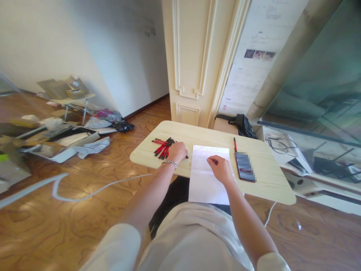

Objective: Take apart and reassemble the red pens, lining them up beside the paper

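Several red-and-black pens (161,147) lie in a loose pile at the left of the pale wooden table (262,177). Over the pile's right side, my left hand (177,151) is closed, with a bracelet on its wrist. A dark pen end pokes out below its fingers; the rest of that pen is hidden. Above a white sheet of paper (207,188), my right hand (220,168) is curled shut, and nothing shows in it. The sheet overhangs the table's near edge. Right of it lies a phone (246,167) with a pixelated screen, and a single red pen (235,144) lies at its top.
A black bag (244,126) rests behind the table. Cables and boxes line the shelf (284,150) at right. On the wooden floor (93,210) at left are a white cable (101,190), an open box (60,156) and a small cluttered table (76,98).
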Demonstrator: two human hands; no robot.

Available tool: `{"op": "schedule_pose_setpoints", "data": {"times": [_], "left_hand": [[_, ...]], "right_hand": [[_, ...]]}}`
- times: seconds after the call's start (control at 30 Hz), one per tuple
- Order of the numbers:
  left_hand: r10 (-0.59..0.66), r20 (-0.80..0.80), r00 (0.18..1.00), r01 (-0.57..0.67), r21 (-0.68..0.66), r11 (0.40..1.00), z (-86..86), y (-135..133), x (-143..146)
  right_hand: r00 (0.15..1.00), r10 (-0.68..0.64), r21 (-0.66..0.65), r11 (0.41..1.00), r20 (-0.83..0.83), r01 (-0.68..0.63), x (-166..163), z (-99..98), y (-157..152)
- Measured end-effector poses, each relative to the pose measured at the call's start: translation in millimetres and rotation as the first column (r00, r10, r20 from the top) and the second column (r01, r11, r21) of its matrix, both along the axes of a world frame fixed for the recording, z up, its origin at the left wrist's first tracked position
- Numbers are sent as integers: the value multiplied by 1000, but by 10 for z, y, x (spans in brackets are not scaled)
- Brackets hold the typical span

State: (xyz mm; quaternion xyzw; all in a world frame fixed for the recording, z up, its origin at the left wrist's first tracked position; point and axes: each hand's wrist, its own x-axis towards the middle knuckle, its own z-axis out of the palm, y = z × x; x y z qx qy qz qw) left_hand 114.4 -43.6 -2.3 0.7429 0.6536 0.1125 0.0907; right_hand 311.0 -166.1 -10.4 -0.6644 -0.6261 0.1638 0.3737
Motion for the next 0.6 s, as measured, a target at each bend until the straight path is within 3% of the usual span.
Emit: {"op": "schedule_pose_setpoints", "data": {"times": [0.17,0.33,0.47,0.6], "left_hand": [[-28,-19,999,28,-29,999,60,42,38],[-52,-42,998,51,-22,998,188,1,62],[-141,-61,988,144,51,988,226,-250,190],[-239,-62,969,241,31,970,122,-598,437]], "right_hand": [[996,-74,36,997,56,72,190,-172,-122],[964,-100,35,995,246,94,257,-342,-211],[939,-103,-55,990,329,128,203,-376,-218],[925,-110,-71,987,363,145,157,-358,-192]]}}
